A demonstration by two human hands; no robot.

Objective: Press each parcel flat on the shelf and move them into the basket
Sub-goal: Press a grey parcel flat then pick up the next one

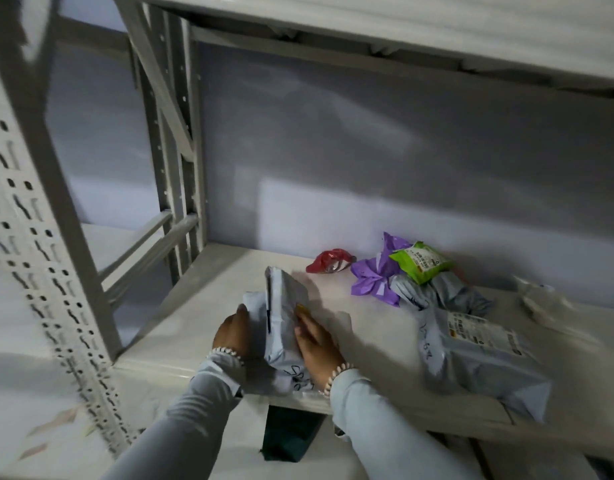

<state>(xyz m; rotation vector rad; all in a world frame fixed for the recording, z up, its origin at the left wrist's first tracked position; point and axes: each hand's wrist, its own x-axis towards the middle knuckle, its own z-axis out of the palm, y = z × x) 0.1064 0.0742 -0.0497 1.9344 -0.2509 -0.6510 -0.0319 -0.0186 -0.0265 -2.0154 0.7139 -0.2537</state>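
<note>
Grey parcel (281,317) between two hands; five others

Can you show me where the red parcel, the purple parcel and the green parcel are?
red parcel (328,261), head view, on the middle of its crumpled wrapping.
purple parcel (375,277), head view, on its lower folded part.
green parcel (420,262), head view, on the printed label face.

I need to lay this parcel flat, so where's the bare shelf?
Bare shelf lies behind the held parcel, left of the red packet. Right side is crowded: purple bag, green packet, grey parcels.
</note>
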